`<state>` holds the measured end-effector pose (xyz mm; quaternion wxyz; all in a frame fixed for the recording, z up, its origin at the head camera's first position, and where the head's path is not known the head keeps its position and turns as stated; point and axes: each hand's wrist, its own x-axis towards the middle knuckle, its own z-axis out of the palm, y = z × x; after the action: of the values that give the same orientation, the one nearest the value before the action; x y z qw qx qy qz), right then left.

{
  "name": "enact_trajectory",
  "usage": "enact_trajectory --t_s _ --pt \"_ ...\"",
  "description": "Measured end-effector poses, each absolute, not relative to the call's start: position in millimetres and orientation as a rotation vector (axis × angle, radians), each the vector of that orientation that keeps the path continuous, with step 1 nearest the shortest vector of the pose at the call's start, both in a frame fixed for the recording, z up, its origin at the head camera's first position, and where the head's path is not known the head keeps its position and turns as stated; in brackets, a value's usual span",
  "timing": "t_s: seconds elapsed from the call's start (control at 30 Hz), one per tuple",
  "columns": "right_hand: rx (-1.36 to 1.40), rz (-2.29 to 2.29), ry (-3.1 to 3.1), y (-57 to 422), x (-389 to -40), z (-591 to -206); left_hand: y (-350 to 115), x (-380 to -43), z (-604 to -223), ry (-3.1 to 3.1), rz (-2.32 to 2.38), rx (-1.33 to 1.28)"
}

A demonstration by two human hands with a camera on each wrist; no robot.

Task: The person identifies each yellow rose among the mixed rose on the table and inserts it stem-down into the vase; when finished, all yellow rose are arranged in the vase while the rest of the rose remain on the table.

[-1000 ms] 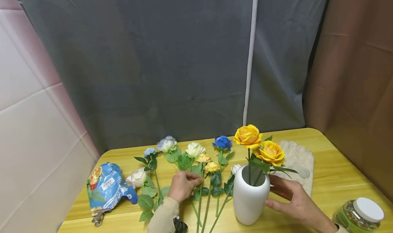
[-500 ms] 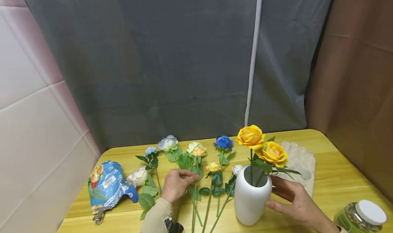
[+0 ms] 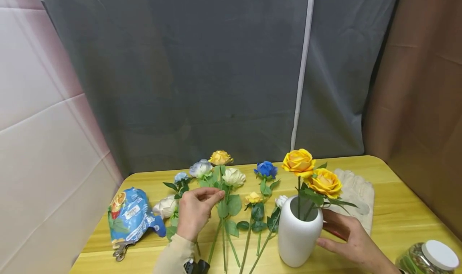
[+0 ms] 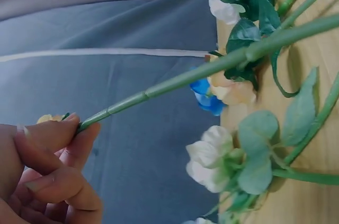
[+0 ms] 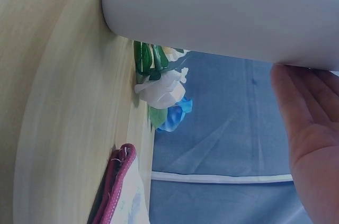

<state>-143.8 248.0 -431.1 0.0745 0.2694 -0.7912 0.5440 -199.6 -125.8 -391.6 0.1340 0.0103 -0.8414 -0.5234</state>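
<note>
In the head view my left hand (image 3: 196,210) pinches the green stem of a pale yellow artificial rose (image 3: 221,157), raised above the other flowers. The left wrist view shows thumb and fingers on that stem (image 4: 175,83). A white vase (image 3: 299,236) stands upright on the table, holding two deep-yellow roses (image 3: 298,161). At the vase's right side, my right hand (image 3: 348,238) touches its wall with thumb and fingers. Seen from the right wrist, fairly straight fingers (image 5: 296,97) lie against the vase; some fingertips are hidden.
Several flowers lie left of the vase, including a blue rose (image 3: 266,169), a cream rose (image 3: 234,177) and a small yellow rose (image 3: 254,197). A clipped blue bag (image 3: 131,216) sits at left, work gloves (image 3: 355,193) behind the vase, a lidded jar (image 3: 429,258) at front right.
My left hand has drawn the pale yellow rose up and leftward from among the lying flowers. The right hand stays at the vase; the head view has shifted slightly.
</note>
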Motion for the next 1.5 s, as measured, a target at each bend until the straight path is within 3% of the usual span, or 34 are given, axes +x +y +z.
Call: enact_trajectory --t_s 0.77,1.5 --pt "0.785 1.644 -2.411 249.3 -144.5 -432.4 -105.6 -177.6 -365.7 -2.279 -1.411 -0.114" --pt "0.751 1.673 -2.432 247.8 -144.1 -430.2 -54.6 -158.5 -295.7 -1.786 -1.559 -0.547"
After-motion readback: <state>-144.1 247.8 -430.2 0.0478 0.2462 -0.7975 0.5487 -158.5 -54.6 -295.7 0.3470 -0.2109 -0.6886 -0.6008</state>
